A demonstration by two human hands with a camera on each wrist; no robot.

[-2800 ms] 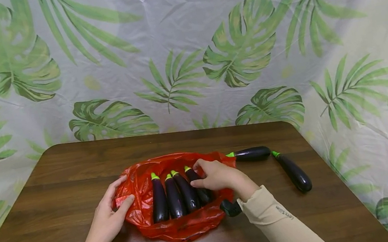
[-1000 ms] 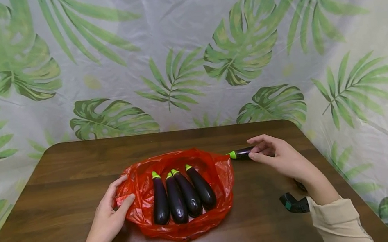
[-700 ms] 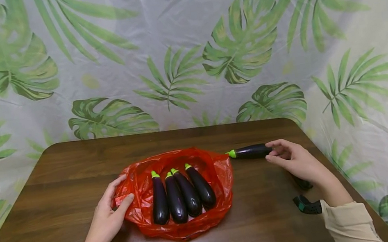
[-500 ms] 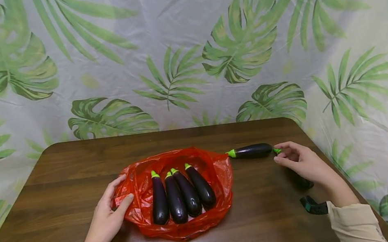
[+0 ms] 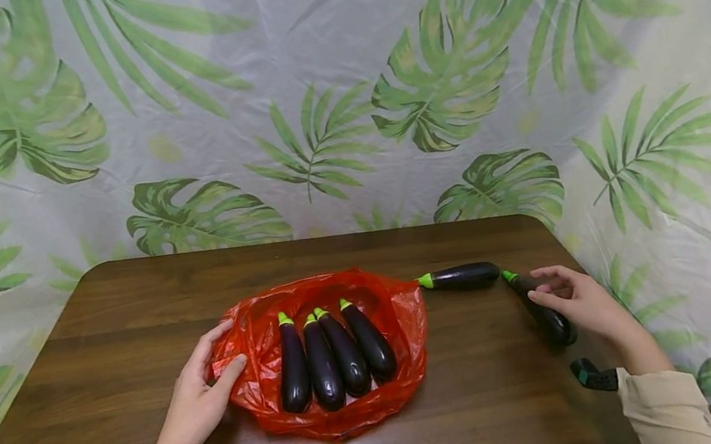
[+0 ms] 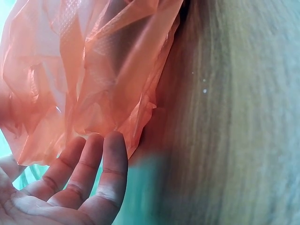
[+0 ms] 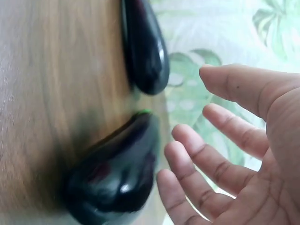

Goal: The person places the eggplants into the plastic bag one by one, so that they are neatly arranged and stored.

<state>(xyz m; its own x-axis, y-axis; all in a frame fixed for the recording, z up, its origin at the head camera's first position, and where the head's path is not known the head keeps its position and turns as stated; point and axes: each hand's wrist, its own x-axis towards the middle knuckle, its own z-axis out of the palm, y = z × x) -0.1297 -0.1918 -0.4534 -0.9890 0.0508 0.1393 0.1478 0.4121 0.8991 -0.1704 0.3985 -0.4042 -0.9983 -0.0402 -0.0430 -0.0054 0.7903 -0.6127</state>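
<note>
A thin red plastic bag (image 5: 250,396) lies spread in the middle, with several dark purple eggplants (image 5: 323,370) side by side in it, green caps pointing away. My left hand (image 5: 203,399) pinches the bag's left edge, thumb over it and fingers outside; in the left wrist view the fingertips (image 6: 112,150) press against the thin film. At the right, my right hand (image 5: 582,304) hovers over a loose eggplant (image 5: 552,323), fingers spread and lightly bent. In the right wrist view that eggplant (image 7: 115,180) shows apart from the fingers, and nothing is between them.
Another eggplant (image 5: 466,277) lies crosswise behind, its green stem at the bag's right edge. The brown wooden table (image 5: 136,313) ends at rounded back corners. A leaf-patterned sheet (image 5: 320,67) hangs behind it and along the right side.
My right hand has left the eggplant in the bag, passed over the back eggplant, and come rightward to the rightmost one. The left hand has kept its place on the bag.
</note>
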